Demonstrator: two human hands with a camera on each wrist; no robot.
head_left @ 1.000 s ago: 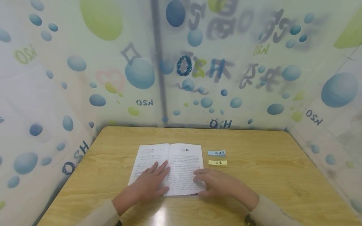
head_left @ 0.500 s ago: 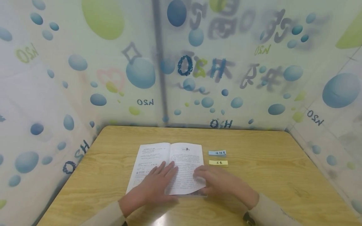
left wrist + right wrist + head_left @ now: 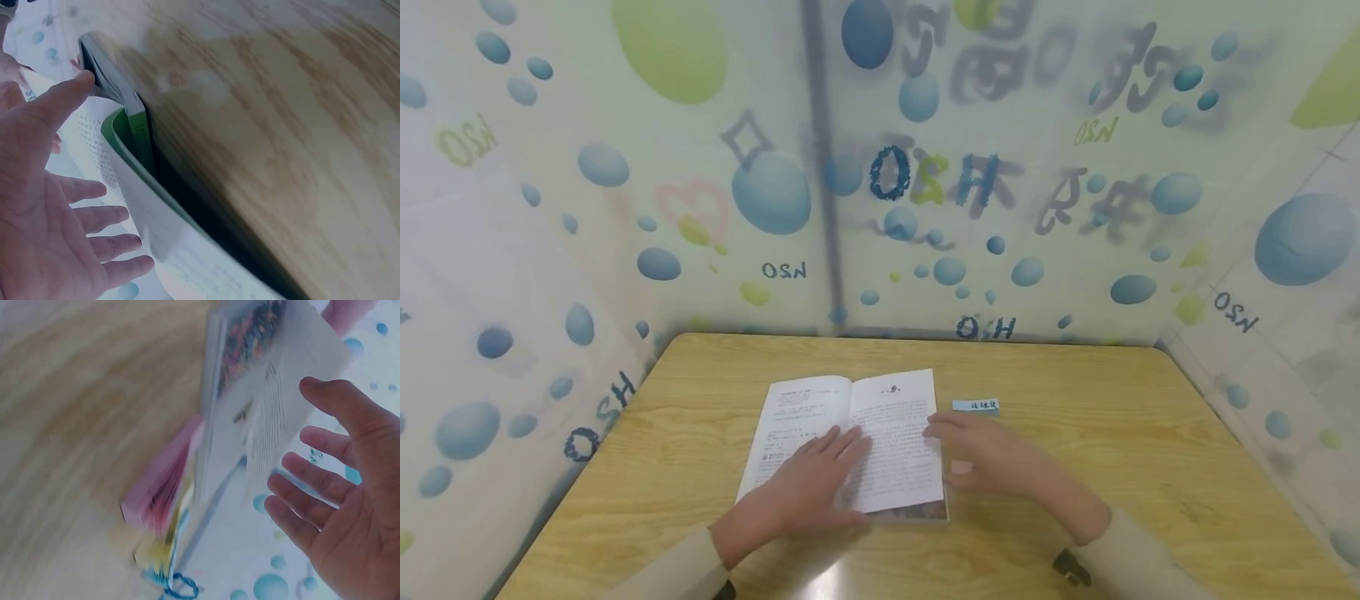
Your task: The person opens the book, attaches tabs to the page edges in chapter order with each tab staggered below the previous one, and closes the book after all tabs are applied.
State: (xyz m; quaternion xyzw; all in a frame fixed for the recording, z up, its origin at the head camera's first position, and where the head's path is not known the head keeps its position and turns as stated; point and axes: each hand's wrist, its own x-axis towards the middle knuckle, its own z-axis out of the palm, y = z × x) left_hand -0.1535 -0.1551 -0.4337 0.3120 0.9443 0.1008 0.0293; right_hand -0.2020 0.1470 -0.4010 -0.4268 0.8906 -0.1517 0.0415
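An open book (image 3: pixel 891 442) with printed pages lies on the table. My left hand (image 3: pixel 808 487) rests across its left page and centre fold, fingers extended; in the left wrist view its thumb is by a corner of the book (image 3: pixel 134 112). The right page is lifted off the pages below, and a coloured picture (image 3: pixel 250 344) shows beneath it. My right hand (image 3: pixel 992 454) is beside the right page's edge, fingers loosely extended. In the right wrist view that hand (image 3: pixel 350 487) has nothing in its palm; whether a fingertip touches the page is unclear.
A pink sticky-note pad (image 3: pixel 159 481) sits close to the book's right side, with a yellow one (image 3: pixel 153 550) past it. A blue sticky note with handwriting (image 3: pixel 975 406) lies farther back. The wooden table (image 3: pixel 1150 433) meets bubble-patterned curtains (image 3: pixel 1045 167) behind.
The right page has risen from the book. My right hand has shifted slightly away and right, covering the yellow notes, while pink ones came into view. My left hand slid a little right.
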